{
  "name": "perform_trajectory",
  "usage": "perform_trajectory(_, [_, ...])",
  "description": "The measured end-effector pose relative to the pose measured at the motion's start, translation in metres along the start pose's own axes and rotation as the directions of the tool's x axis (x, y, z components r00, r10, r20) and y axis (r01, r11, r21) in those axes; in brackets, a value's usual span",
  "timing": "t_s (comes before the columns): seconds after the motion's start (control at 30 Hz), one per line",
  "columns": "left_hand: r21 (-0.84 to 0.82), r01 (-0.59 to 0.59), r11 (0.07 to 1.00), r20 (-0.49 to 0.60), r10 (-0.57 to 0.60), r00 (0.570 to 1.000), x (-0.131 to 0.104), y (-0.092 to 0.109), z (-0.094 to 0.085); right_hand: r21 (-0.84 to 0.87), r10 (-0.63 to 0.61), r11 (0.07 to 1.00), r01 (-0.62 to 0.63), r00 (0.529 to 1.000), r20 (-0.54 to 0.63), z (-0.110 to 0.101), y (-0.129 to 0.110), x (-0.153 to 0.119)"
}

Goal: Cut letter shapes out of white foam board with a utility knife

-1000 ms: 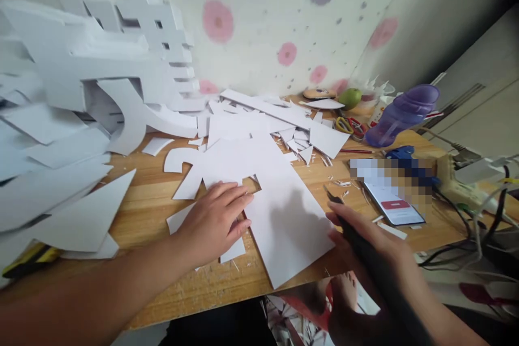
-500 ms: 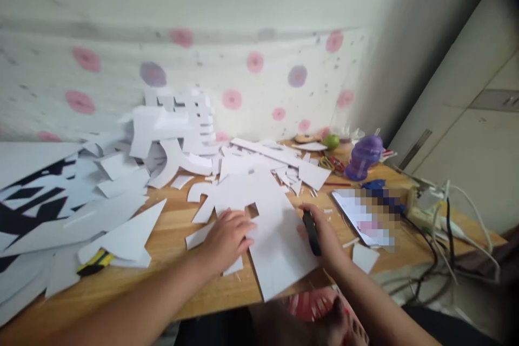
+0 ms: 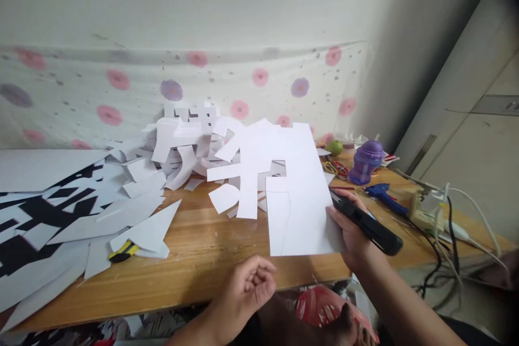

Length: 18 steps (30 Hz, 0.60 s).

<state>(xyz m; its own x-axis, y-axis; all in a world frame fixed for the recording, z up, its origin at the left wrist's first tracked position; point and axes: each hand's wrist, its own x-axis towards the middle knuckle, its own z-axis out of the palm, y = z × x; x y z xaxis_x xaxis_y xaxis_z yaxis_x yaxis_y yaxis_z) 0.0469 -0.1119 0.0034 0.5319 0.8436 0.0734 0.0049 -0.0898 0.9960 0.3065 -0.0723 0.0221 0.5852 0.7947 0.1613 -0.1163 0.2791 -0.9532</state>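
Note:
My right hand [image 3: 352, 227] is closed on a black utility knife [image 3: 365, 221] and on the right edge of a white cut-out sheet [image 3: 300, 216]. The sheet is raised above the table, its top tilted away from me. It has a square notch, arm-like strips on its left side and a thin drawn curve on its lower part. My left hand [image 3: 253, 284] is off the sheet, below its lower left corner at the table's front edge. Its fingers are curled together with nothing visible in them.
White offcuts and black-patterned sheets [image 3: 60, 211] cover the left, with a yellow-black cutter [image 3: 124, 251] on them. A white paper construction [image 3: 182, 135] stands behind. Scissors [image 3: 336, 169], a purple bottle [image 3: 366, 162], a blue glue gun [image 3: 385, 197] and a cabled power strip [image 3: 430, 211] lie right.
The cut-out sheet has risen off the table in my right hand, with the knife still held. My left hand has let go of it and drawn back toward me.

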Motion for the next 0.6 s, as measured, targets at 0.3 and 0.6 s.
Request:
perform_trajectory(0.3, [-0.546,0.036,0.837,0.042,-0.015,0.999,0.071,0.041,0.005,0.109,0.124,0.986,-0.124,0.992,0.014,0.012,-0.016,-0.023])
perform_trajectory(0.6, [-0.502,-0.013,0.865,-0.003,0.013,1.0,0.085,0.031,-0.011,0.19,0.404,0.864,-0.465,0.868,0.288,0.019,-0.01,-0.015])
